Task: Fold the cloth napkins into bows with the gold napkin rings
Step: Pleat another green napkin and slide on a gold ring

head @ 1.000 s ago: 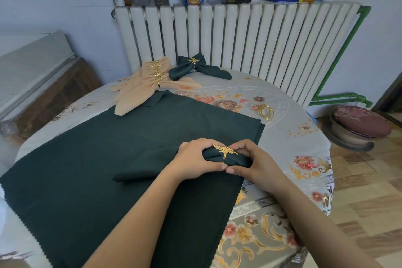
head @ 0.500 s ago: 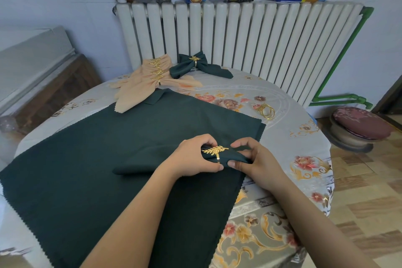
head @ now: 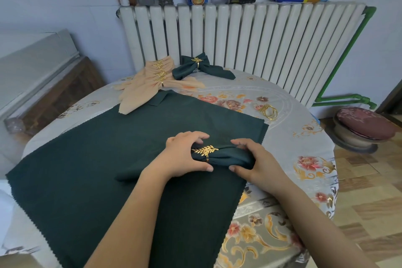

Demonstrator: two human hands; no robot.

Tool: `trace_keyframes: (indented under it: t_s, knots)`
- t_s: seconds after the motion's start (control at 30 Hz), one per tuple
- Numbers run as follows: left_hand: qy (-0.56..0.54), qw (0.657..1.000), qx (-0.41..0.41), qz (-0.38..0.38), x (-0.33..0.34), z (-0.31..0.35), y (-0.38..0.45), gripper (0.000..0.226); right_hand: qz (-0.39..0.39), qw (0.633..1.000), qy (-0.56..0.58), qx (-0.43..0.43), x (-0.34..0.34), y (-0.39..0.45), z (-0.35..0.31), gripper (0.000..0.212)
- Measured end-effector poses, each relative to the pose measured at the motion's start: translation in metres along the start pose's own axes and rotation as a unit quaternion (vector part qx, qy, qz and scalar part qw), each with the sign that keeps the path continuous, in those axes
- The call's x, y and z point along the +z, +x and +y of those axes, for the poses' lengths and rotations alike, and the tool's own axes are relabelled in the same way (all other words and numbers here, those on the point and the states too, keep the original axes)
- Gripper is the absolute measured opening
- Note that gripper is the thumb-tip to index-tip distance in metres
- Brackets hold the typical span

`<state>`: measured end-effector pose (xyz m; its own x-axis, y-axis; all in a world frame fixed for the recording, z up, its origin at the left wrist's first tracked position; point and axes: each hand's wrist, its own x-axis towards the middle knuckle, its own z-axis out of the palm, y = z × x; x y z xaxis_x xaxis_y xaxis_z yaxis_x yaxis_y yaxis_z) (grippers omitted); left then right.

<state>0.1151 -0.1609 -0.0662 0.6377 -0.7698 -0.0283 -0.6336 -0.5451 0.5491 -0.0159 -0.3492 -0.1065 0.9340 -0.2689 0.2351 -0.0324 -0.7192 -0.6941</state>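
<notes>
While the table [head: 282,102] carries everything, the count reads so:
Flat cloth: a dark green sheet [head: 108,159] lies spread and unfolded under the hands, so at least one napkin looks left to do.
Beige bows [head: 150,85]: a stack at the far side, ringed, apparently done.
Green bow [head: 200,67]: finished, beside the beige ones near the radiator [head: 261,39].
Napkin [head: 226,156]: gathered, lying on the flat cloth, between the hands.
Left hand [head: 185,154]: fingers curled over the napkin at the ring.
Right hand [head: 256,159]: fingers and thumb pinch the napkin's right end.
Spare rings [head: 269,111]: loose, well right of the cloth.
Ring [head: 205,151]: threaded on, near the middle; wings not yet spread, I judge.
</notes>
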Motion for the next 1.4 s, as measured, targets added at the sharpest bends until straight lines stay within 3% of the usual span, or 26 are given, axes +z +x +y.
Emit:
trace_keyframes:
  t_s: [0.1,0.2,0.27,0.37,0.5,0.77,1.0,1.13,1.27,1.33,1.4]
  knots:
    - [0.018,1.000,-0.012,-0.020,-0.007,-0.010,-0.004,0.061,0.060,0.977,-0.173,-0.107,0.006,0.007,-0.004,0.061]
    - [-0.015,1.000,-0.003,-0.014,-0.004,-0.013,-0.004,0.050,0.033,0.965,-0.210,-0.155,0.017,0.021,-0.017,0.062]
    - [-0.036,0.999,-0.002,0.005,-0.001,-0.013,-0.003,0.047,-0.020,0.970,-0.200,-0.140,0.022,0.031,-0.026,0.062]
    - [-0.033,0.999,-0.008,0.041,0.001,-0.014,0.000,0.040,-0.060,0.981,-0.152,-0.104,0.029,0.043,-0.031,0.044]
    - [-0.005,0.994,-0.026,0.107,0.003,-0.010,0.001,0.026,-0.002,0.998,-0.032,-0.054,0.039,0.040,-0.027,0.034]
    - [-0.029,0.992,-0.073,0.098,0.002,-0.010,-0.002,0.021,0.039,0.999,0.004,-0.020,0.042,0.036,-0.026,0.018]
    - [0.007,0.999,-0.044,0.028,-0.012,-0.008,-0.010,0.033,0.077,0.990,-0.107,-0.051,0.045,0.033,-0.028,0.052]
    - [-0.015,0.999,-0.037,-0.027,-0.014,-0.013,-0.011,0.047,0.096,0.988,-0.110,-0.059,0.045,0.028,-0.028,0.058]
    - [-0.007,0.999,-0.042,0.018,-0.009,-0.013,-0.007,0.062,0.092,0.993,-0.077,-0.007,0.039,0.026,-0.024,0.083]
    - [-0.009,0.997,-0.059,0.051,-0.006,-0.013,-0.006,0.051,0.075,0.994,-0.070,0.027,0.035,0.026,-0.024,0.092]
    - [0.003,0.994,-0.062,0.086,-0.003,-0.012,-0.003,0.036,0.066,0.996,-0.053,0.043,0.032,0.025,-0.026,0.088]
